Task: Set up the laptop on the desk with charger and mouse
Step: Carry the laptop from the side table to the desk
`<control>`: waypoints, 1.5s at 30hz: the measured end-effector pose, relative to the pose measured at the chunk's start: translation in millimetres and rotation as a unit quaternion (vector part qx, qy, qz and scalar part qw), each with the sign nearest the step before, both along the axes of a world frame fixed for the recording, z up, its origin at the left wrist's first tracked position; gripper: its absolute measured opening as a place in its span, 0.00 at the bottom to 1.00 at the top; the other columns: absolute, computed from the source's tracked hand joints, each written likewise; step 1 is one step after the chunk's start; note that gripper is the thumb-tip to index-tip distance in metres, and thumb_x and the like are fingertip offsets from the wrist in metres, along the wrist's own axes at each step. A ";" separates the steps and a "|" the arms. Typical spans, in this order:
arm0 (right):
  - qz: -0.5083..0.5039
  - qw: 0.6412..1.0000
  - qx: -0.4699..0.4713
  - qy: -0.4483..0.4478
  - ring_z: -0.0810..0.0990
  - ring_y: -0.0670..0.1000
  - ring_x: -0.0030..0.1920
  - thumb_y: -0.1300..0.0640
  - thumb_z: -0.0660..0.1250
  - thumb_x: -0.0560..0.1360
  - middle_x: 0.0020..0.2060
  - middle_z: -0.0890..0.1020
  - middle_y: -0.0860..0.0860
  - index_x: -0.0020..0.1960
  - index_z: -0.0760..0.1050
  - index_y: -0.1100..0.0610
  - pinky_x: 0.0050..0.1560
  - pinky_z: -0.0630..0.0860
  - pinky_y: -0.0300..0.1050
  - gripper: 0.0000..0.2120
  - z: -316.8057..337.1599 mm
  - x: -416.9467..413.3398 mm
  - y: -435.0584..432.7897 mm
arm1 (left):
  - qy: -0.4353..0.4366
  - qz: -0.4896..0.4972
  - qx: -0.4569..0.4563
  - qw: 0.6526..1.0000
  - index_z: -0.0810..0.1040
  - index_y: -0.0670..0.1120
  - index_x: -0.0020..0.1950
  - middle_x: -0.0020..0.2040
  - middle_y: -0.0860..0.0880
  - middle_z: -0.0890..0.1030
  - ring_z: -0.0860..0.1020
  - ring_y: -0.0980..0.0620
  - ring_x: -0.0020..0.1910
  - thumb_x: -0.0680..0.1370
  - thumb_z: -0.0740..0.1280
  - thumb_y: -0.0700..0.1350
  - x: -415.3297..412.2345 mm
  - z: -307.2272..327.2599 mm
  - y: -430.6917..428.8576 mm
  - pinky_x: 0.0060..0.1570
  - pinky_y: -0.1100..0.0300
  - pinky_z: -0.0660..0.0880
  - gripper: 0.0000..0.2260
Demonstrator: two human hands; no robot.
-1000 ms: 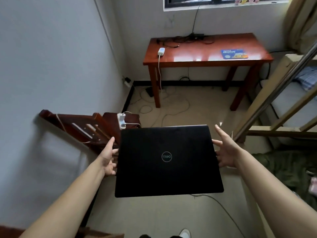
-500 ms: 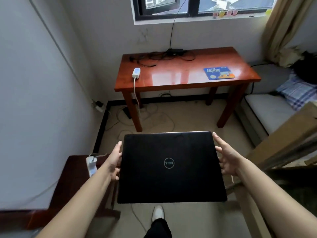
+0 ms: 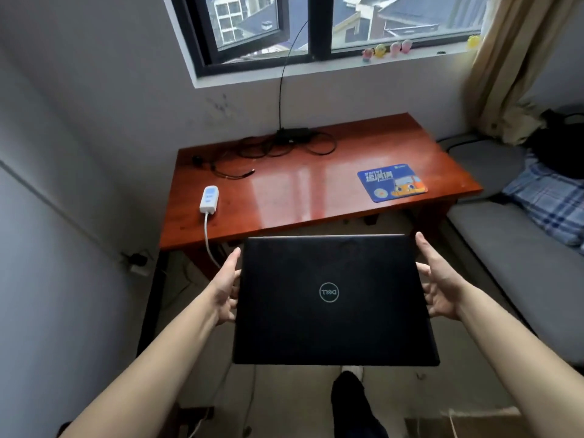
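Carrying the closed black laptop out in front, lid up, round logo in the middle. The left hand grips its left edge, thumb lying along the side and fingers tucked underneath. The right hand grips the right edge, fingers curling under it too. The two hands are well apart, with the whole width of the machine between them. The laptop is in the air over the floor, level, touching nothing but those hands. Below it, a dark trouser leg and the tip of a white shoe.

Just beyond its far edge sits the reddish wooden surface. On the left of it lies a white power strip, its white cord dropping over the near edge. To the right lies a blue mouse pad, flat. At the back sits a black box among loose black cables, with one lead running up the wall. Off to the right there's a grey mattress with a plaid cloth. Farthest off, a window with little toys on its sill.
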State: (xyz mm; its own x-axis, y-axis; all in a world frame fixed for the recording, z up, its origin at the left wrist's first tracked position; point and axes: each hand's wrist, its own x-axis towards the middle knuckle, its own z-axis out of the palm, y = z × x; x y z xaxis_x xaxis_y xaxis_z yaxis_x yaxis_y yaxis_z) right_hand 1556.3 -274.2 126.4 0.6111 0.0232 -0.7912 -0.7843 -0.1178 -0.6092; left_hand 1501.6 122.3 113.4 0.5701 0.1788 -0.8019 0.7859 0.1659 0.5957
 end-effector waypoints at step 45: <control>0.000 0.990 -0.097 0.104 0.67 0.58 0.74 0.14 0.63 0.53 0.76 0.68 0.53 0.76 0.69 0.49 0.76 0.63 0.59 0.61 -146.9 578.5 142.9 | 0.149 0.138 0.096 0.974 0.66 0.51 0.76 0.75 0.44 0.66 0.69 0.40 0.70 0.77 0.54 0.64 527.1 -141.9 65.5 0.69 0.40 0.68 0.31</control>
